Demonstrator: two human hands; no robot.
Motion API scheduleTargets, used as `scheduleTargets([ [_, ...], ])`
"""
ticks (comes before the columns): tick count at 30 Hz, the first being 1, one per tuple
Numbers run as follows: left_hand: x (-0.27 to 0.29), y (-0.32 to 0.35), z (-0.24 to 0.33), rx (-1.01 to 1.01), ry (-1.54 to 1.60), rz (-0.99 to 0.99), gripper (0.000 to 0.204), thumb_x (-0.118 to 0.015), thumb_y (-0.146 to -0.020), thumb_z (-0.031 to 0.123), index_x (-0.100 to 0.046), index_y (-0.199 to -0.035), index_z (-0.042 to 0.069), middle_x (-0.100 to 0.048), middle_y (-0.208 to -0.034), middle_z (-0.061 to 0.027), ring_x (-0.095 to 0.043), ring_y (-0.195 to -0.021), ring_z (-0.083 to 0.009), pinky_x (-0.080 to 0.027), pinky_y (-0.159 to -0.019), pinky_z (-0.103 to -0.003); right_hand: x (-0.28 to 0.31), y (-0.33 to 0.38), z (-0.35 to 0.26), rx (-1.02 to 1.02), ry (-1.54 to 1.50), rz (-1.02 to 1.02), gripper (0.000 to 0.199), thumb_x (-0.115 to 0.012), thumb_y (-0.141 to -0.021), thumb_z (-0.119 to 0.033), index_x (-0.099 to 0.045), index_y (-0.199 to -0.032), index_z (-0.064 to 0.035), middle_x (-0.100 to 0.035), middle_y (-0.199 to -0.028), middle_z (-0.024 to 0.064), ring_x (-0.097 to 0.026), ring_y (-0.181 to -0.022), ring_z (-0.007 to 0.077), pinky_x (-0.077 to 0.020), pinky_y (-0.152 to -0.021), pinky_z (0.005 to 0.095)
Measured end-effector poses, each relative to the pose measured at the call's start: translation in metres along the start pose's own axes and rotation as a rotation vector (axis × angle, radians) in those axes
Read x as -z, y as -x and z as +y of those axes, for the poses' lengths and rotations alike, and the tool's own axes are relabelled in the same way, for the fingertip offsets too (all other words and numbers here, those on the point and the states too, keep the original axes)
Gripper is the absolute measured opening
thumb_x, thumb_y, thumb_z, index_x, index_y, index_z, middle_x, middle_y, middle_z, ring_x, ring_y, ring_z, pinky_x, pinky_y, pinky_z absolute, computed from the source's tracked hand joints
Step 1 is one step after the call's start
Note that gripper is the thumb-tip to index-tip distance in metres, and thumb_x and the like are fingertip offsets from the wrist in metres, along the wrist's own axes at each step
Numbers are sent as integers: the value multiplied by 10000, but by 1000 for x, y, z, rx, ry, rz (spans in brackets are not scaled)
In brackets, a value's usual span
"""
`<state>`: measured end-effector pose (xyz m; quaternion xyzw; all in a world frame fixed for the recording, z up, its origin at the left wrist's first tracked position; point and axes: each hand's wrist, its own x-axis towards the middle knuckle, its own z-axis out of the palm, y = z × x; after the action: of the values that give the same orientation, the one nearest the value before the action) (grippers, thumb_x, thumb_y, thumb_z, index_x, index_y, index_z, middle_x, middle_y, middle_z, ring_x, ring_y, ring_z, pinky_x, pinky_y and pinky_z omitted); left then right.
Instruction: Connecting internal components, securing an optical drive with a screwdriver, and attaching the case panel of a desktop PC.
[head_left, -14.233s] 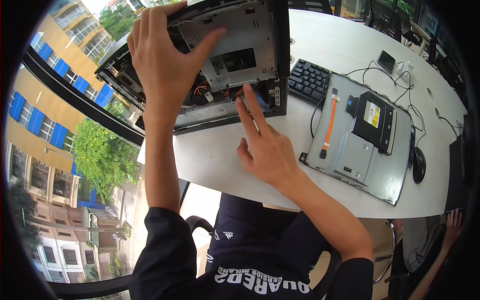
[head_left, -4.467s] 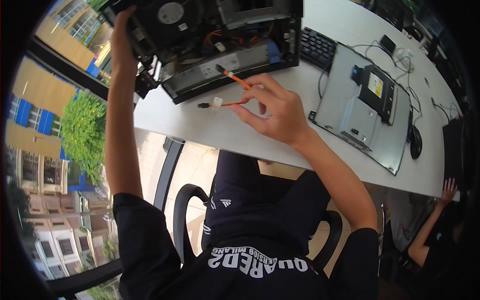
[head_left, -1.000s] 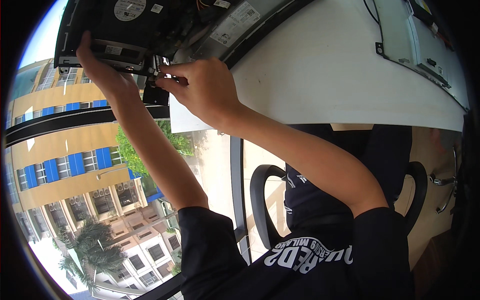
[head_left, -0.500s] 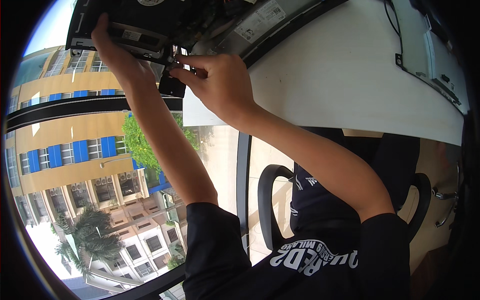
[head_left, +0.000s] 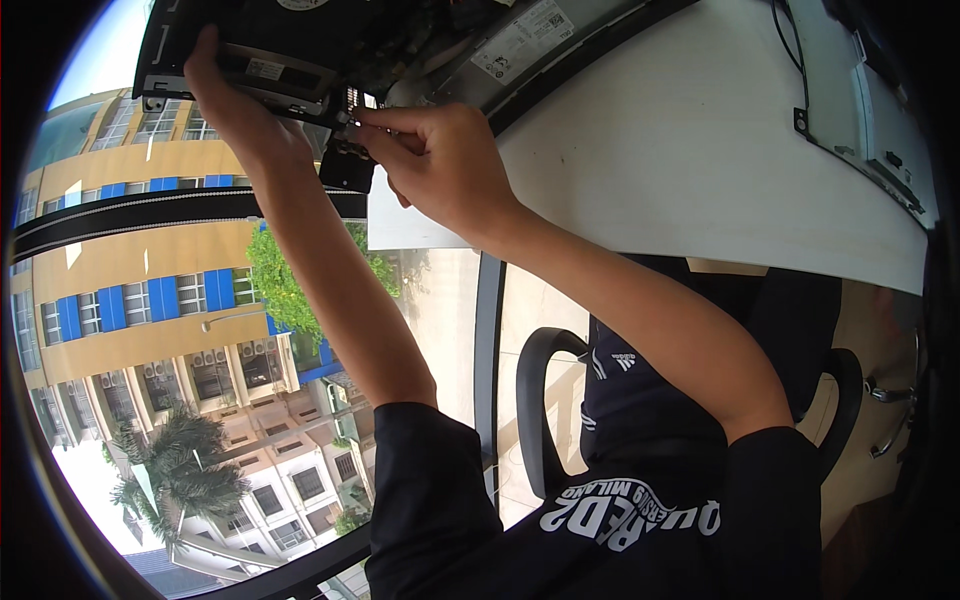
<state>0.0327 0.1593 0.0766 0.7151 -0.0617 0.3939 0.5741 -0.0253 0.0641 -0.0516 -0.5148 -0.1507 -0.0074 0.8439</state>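
A person seated at a white counter [head_left: 700,150] works with both hands on an open computer case [head_left: 300,50] that lies at the counter's far left end, beside a window. The left hand [head_left: 235,105] grips the case's near edge, fingers [head_left: 205,45] curled over the dark metal rim and pressed against it. The right hand [head_left: 440,160] sits just beside the left, its thumb and forefinger pinched together on a small metal part [head_left: 345,118] at the case's edge; what the part is cannot be told. A black bracket [head_left: 348,165] hangs below that spot, partly hidden by the right hand. A grey panel with a white label [head_left: 520,45] slopes along the case's right side. Another flat grey unit [head_left: 880,130] with a black cable [head_left: 795,70] rests well apart at the counter's right end. Below the forearms, a black office chair [head_left: 540,400] and the person's dark printed shirt [head_left: 640,500] fill the lower frame.
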Motion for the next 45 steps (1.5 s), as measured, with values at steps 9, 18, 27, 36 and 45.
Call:
scheduleTargets([
  [9, -2, 0, 1, 3, -5, 5, 462, -543, -974, 336, -576, -1313, 23, -644, -1261, -147, -654, -1144, -298, -563, -976, -446, 1, -1, 0, 16, 2, 2, 188, -680, -918, -139, -787, -1050, -61, -690, -648, 134, -620, -490, 205, -454, -528, 333],
  [18, -5, 4, 2, -4, -21, 22, 459, -545, -971, 338, -577, -1312, 31, -641, -1259, -145, -656, -1139, -294, -564, -973, -443, 1, -2, -3, 19, 106, 11, 177, -694, -911, -200, -800, -1011, -100, -686, -643, 124, -656, -550, 272, -498, -577, 370],
  [27, 0, 4, 4, -5, -33, 4, 457, -516, -989, 354, -570, -1317, 40, -641, -1250, -140, -649, -1148, -285, -562, -978, -441, 11, -5, -8, 60, 278, -59, 187, -673, -934, -213, -797, -1054, -140, -684, -633, 105, -673, -583, 268, -541, -630, 369],
  [36, 5, 4, 1, -19, -29, 4, 428, -514, -995, 356, -565, -1305, 65, -633, -1248, -130, -647, -1149, -281, -560, -975, -445, 30, -8, -17, -83, 206, -278, 301, -522, -1001, -169, -760, -1181, -135, -665, -540, 31, -669, -498, 131, -559, -628, 285],
  [45, 5, 3, 0, -56, -31, 14, 436, -512, -992, 348, -570, -1303, 47, -643, -1238, -133, -656, -1131, -286, -571, -956, -450, 26, -4, -16, -5, 219, -270, 283, -574, -1009, -192, -733, -1220, -90, -636, -528, 44, -602, -446, 112, -483, -534, 278],
])
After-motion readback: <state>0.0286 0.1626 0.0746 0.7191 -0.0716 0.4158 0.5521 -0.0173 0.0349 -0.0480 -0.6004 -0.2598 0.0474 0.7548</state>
